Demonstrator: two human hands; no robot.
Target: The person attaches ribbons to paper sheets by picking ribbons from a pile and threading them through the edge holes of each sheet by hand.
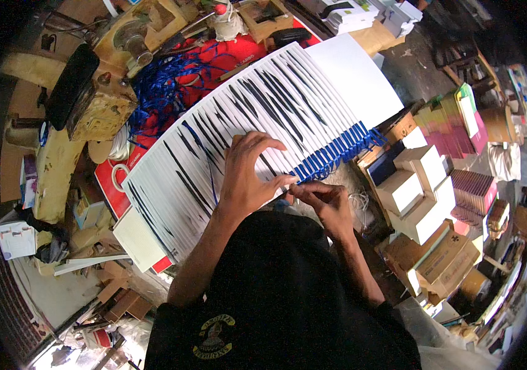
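A long overlapping row of white booklets [171, 166], broken by uneven black streaks, slants up to the right in front of me. Short blue ribbons [331, 154] are lined up along the near edge of its right half, their loose ends hanging over. My left hand [242, 179] rests on the row, thumb and fingers spread apart, with the thumb at the end of the ribbons. Just below that thumb, at the near edge, the fingers of my right hand [331, 206] are pinched together. Whatever they grip is too small to make out.
Under the row lies a red sheet [112, 191] with a heap of loose blue ribbon [164, 86]. An old yellowish machine [100, 102] stands at the left. Stacked white boxes [420, 206], a cardboard carton [448, 262] and piles of books [445, 132] fill the right side.
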